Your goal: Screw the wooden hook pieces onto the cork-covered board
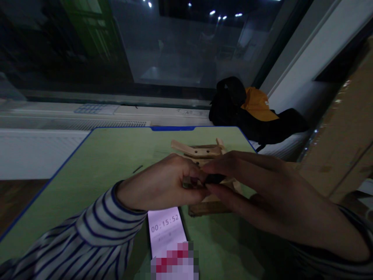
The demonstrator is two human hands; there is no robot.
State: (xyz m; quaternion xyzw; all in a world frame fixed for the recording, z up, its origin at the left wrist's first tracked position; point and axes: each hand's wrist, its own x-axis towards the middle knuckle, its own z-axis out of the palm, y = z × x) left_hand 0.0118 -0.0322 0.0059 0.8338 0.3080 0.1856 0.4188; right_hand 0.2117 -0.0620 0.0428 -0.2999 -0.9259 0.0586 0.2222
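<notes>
Wooden frame (201, 152) looks pale, slatted and drilled.

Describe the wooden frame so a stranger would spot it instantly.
Find the green, blue-edged table. On it, the left hand and right hand partly hide a wooden frame, farther back than the phone. Its round holes set it apart from that flat, glowing phone.

You have open room over the left of the surface (99, 167), with a thin dark stick (138, 169) lying near your left grip (166, 182), and a bare strip between the phone (166, 225) and your right forearm. Straight ahead, the wooden frame (201, 151) stands in your way, under and beyond both hands, while the dark bundle (227, 103) and cardboard box (335, 128) crowd the far right.
</notes>
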